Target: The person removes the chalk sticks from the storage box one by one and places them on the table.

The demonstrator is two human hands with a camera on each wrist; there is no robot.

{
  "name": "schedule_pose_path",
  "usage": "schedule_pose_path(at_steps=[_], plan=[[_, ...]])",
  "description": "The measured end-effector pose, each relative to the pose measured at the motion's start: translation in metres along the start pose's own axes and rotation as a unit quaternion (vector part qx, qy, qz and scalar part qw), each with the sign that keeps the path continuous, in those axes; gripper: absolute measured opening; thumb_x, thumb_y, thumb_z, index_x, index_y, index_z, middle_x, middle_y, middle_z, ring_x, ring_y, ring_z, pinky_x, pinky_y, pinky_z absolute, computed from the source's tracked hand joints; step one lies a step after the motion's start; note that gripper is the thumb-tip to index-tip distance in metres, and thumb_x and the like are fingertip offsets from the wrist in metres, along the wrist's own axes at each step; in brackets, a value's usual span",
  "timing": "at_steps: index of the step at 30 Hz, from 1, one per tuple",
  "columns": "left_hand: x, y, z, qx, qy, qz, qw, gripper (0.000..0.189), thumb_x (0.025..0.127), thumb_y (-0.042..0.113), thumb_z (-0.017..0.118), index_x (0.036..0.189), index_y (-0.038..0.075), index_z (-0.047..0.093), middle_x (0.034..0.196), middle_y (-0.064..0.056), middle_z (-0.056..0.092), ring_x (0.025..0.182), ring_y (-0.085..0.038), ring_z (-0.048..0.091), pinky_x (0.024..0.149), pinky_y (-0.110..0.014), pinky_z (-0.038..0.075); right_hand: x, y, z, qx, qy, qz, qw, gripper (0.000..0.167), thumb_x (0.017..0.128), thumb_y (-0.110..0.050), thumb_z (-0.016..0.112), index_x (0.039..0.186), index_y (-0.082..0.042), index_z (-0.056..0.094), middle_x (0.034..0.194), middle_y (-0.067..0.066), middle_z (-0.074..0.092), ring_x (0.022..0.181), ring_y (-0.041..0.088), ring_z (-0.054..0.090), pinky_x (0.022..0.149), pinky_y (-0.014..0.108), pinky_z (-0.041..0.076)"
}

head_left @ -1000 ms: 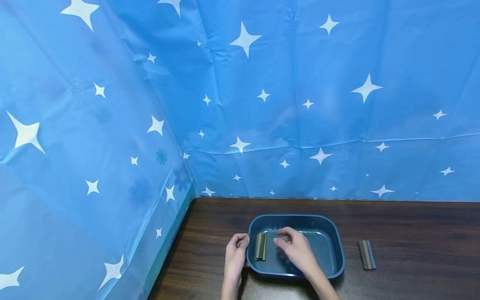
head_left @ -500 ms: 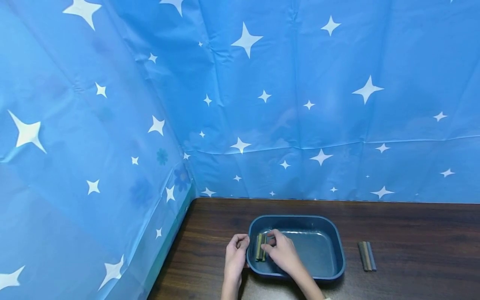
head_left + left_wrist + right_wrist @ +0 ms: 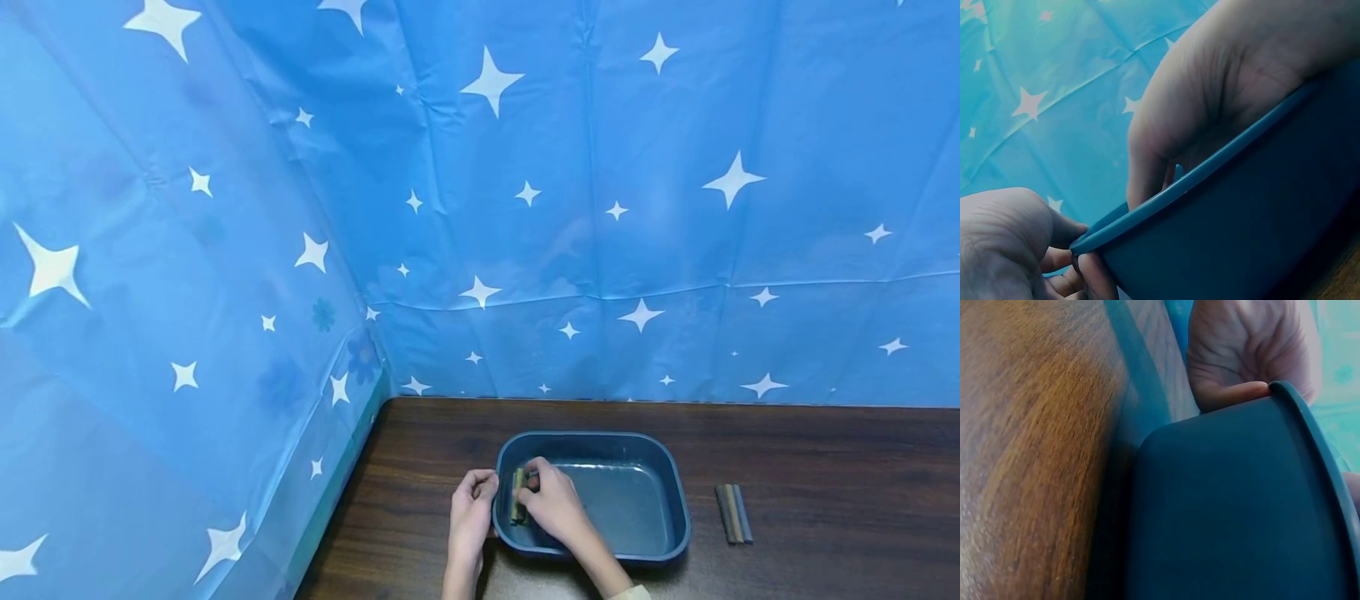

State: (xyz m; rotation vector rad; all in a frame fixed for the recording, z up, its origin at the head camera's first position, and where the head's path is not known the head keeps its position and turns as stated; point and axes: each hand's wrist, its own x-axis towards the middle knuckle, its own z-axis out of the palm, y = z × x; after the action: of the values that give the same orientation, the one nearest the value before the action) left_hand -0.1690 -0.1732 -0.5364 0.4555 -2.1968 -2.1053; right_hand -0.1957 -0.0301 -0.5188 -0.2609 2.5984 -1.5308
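Observation:
A dark blue rectangular basin (image 3: 637, 550) with rounded corners stands on the table. My left hand (image 3: 470, 512) pinches its left rim, thumb on top and fingers underneath, as the left wrist view shows. Inside, along the left wall, lies a small bundle of olive-yellow and dark sticks (image 3: 518, 483). My right hand (image 3: 553, 504) reaches over the near rim into the basin, its thumb and index finger closed in on the right side of these sticks. In the left wrist view, the basin wall (image 3: 1210, 231) hides the right fingertips (image 3: 1141, 197) partly and the sticks fully.
To the right of the basin, another row of grey-brown and bluish sticks (image 3: 733, 514) lies on the dark wooden table (image 3: 840, 492). A blue cloth (image 3: 570, 250) with white stars hangs behind the table and along its left side.
My right hand has moved left inside the basin, from beside the sticks onto them, now covering part of the bundle. My left hand has stayed at the rim.

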Motion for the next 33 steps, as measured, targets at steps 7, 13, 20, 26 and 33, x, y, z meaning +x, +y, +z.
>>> schedule_pose_path(at_steps=[7, 13, 20, 26, 33], plan=[[-0.002, -0.001, 0.000, 0.001, 0.005, 0.006, 1.0000, 0.027, 0.103, 0.014, 0.057, 0.119, -0.008, 0.062, 0.091, -0.009, 0.067, 0.062, -0.012, 0.057, 0.043, -0.020, 0.042, 0.002, 0.002, 0.004, 0.004, -0.002, -0.011, 0.9999, 0.047, 0.089, -0.007, 0.076, 0.125, 0.016, 0.056, 0.094, 0.015, 0.067, 0.090, 0.033, 0.066, 0.076, 0.047, 0.055], [0.000, 0.001, 0.001, 0.011, 0.014, 0.006, 0.9998, 0.028, 0.104, 0.013, 0.057, 0.120, -0.008, 0.062, 0.096, -0.012, 0.067, 0.071, -0.014, 0.060, 0.052, -0.022, 0.047, 0.006, 0.002, 0.010, -0.019, -0.009, 0.004, 0.9998, 0.051, 0.090, -0.006, 0.076, 0.127, 0.021, 0.053, 0.098, 0.021, 0.063, 0.092, 0.034, 0.062, 0.076, 0.049, 0.055], [0.000, 0.001, 0.004, 0.013, 0.015, 0.008, 0.9998, 0.027, 0.104, 0.013, 0.057, 0.120, -0.008, 0.062, 0.096, -0.012, 0.066, 0.071, -0.014, 0.060, 0.052, -0.022, 0.046, 0.008, 0.000, 0.017, -0.067, 0.021, 0.012, 0.9974, 0.051, 0.086, -0.006, 0.081, 0.125, 0.018, 0.056, 0.111, 0.033, 0.060, 0.106, 0.047, 0.062, 0.087, 0.058, 0.054], [-0.001, 0.002, 0.003, 0.009, 0.015, 0.000, 0.9999, 0.028, 0.104, 0.014, 0.057, 0.121, -0.007, 0.062, 0.096, -0.012, 0.066, 0.067, -0.014, 0.058, 0.046, -0.021, 0.042, 0.005, -0.002, 0.018, -0.081, 0.034, 0.008, 0.9961, 0.047, 0.081, -0.002, 0.085, 0.118, 0.013, 0.060, 0.105, 0.030, 0.057, 0.097, 0.043, 0.063, 0.081, 0.056, 0.055], [0.000, 0.002, 0.005, 0.015, 0.016, 0.001, 0.9998, 0.027, 0.104, 0.013, 0.057, 0.120, -0.008, 0.062, 0.099, -0.013, 0.066, 0.076, -0.015, 0.059, 0.056, -0.022, 0.046, 0.003, -0.003, 0.016, -0.075, 0.036, 0.021, 0.9963, 0.041, 0.080, 0.002, 0.084, 0.111, 0.008, 0.059, 0.099, 0.023, 0.054, 0.089, 0.037, 0.061, 0.077, 0.054, 0.055]])
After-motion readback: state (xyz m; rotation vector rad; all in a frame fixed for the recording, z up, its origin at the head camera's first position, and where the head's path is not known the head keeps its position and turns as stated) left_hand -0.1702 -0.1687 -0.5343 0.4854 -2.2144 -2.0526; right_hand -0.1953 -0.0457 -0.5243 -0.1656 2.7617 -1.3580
